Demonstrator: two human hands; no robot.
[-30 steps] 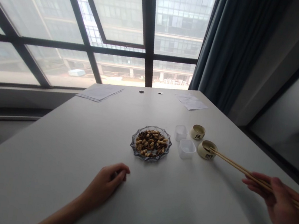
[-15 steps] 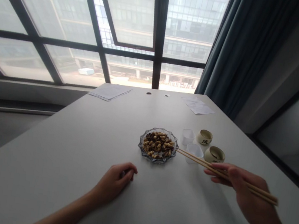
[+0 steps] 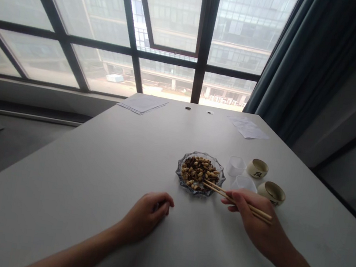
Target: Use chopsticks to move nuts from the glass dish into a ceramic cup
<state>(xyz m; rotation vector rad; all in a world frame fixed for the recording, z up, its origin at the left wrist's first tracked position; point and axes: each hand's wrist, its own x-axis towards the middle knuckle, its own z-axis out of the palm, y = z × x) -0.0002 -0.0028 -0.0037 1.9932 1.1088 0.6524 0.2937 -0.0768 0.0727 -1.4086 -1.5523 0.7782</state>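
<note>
Wooden chopsticks [image 3: 238,201], one pair, were pinched between the fingers and thumb of my right hand [image 3: 256,223], their tips reaching over the near rim of the single glass dish [image 3: 200,174] and down among the nuts and dark bits heaped in it. I counted two small clear plastic cups [image 3: 236,165], one behind the other just right of the dish, and two cream ceramic bowls [image 3: 257,168] further right, the nearer one [image 3: 271,193] close beside my knuckles. Two lots of paper lay at the far edge of the pale surface [image 3: 91,174]: a stack [image 3: 143,103] to the left and loose sheets [image 3: 248,128] to the right, with two small round holes between them. My right hand hovered low, palm down, wrist angled in from the right, forearm stretched across the surface's near corner. My left hand [image 3: 149,214] rested on the surface well apart from the dish, fingers curled loosely under into a soft fist that gripped nothing I could see, forearm running back toward me. Grey window frames and a dark curtain [image 3: 309,59] stood beyond.
</note>
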